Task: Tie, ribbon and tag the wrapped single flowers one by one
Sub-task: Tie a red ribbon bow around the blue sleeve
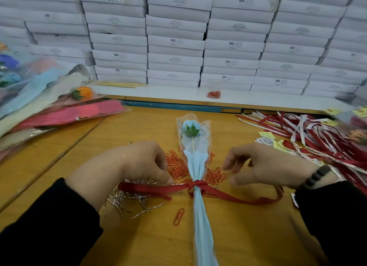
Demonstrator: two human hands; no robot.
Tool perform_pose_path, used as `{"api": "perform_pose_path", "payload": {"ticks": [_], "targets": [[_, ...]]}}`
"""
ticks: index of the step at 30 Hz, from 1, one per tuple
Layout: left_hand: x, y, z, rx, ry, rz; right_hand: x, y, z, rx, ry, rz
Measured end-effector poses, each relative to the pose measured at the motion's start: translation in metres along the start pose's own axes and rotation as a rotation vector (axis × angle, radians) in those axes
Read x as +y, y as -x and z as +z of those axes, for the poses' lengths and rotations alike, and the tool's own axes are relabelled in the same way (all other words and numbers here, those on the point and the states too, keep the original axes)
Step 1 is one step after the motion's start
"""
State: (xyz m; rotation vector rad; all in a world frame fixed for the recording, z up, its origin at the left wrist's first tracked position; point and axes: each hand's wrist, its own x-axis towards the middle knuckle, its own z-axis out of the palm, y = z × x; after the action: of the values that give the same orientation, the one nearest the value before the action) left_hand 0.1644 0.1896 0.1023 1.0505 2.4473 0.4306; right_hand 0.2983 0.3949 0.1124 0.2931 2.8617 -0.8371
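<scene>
Two hands: both low over a wooden table [139, 236], either side of one wrapped flower
Far left: a heap of wrapped flowers [59, 107] in clear sleeves, pink, blue and cream, on the table's edge
Left hand [139, 162]: fingers curled down, pinching one tail of the red ribbon [198, 187] just beside the knot
Twist ties [127, 198]: a loose silver pile under the left wrist
Centre: the flower [195, 160] lies lengthwise on the table, head away from the person, pale blue paper gathered at the stem, ribbon knotted round the gather
Paper clips [178, 166]: orange, scattered under and beside the flower
Right hand [264, 166]: just above the ribbon's right tail, fingers loosely bent, holding nothing
Far right: a tangle of red and white ribbons [317, 138] with yellow tags [267, 134]
Behind: stacked white boxes [178, 43]
</scene>
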Motion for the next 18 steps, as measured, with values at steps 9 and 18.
{"api": "perform_pose_path", "payload": {"ticks": [9, 18], "targets": [[0.012, -0.007, 0.019, -0.072, 0.237, 0.173, -0.023, -0.011, 0.034, -0.066, 0.108, -0.094], [0.009, -0.008, 0.016, -0.05, 0.232, 0.183, -0.016, -0.009, 0.025, -0.05, 0.08, -0.067]]}}
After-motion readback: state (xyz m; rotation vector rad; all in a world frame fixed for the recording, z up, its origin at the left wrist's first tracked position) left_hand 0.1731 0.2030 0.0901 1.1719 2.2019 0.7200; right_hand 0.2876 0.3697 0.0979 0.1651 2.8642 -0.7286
